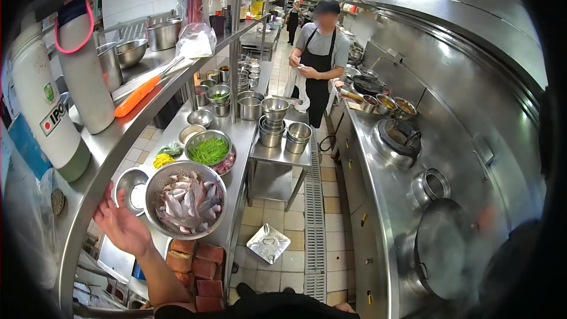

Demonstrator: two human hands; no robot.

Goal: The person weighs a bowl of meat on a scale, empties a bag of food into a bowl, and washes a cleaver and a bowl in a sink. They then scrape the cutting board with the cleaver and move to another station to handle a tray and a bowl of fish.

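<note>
My left hand (123, 224) is raised palm-up, fingers spread and holding nothing, beside the steel shelf edge. Just right of it, a perforated metal colander (152, 198) is heaped with raw fish (188, 202). A small steel bowl (136, 188) with something white inside sits behind my fingers. Reddish-brown blocks (204, 269) lie in rows near my forearm. Beyond the colander, a bowl of chopped green vegetables (208, 150) rests on the counter. Only a sliver of my right hand (344, 307) shows at the bottom edge, its fingers hidden.
Upper left, a steel shelf (168, 85) holds tall bottles and an orange-handled tool (137, 95). A person (319, 53) in a black apron stands in the aisle, handling a white cloth. A metal lid-like tray (269, 243) lies on the floor. On the right, a wok (446, 248) steams.
</note>
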